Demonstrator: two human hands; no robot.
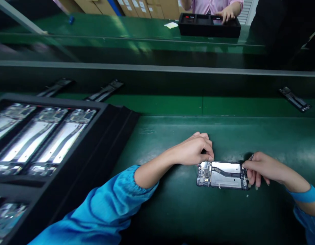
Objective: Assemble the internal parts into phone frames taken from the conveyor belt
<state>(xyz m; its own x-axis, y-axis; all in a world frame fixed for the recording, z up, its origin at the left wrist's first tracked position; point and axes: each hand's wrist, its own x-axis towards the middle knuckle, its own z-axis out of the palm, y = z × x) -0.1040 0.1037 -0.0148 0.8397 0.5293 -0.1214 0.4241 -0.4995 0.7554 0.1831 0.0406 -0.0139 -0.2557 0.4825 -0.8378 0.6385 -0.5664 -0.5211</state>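
Note:
An opened phone body with bare circuit boards and a silver shield lies flat on the dark green mat. My left hand rests at its upper left corner, fingers curled and pinched against the edge. My right hand is at the phone's right end, fingers closed round a thin tool whose tip meets the phone's right edge. Both arms wear blue sleeves.
A black tray holding several opened phones sits at the left. Loose phone parts lie on the green belt beyond. Across the line, another person's hand rests on a black tray.

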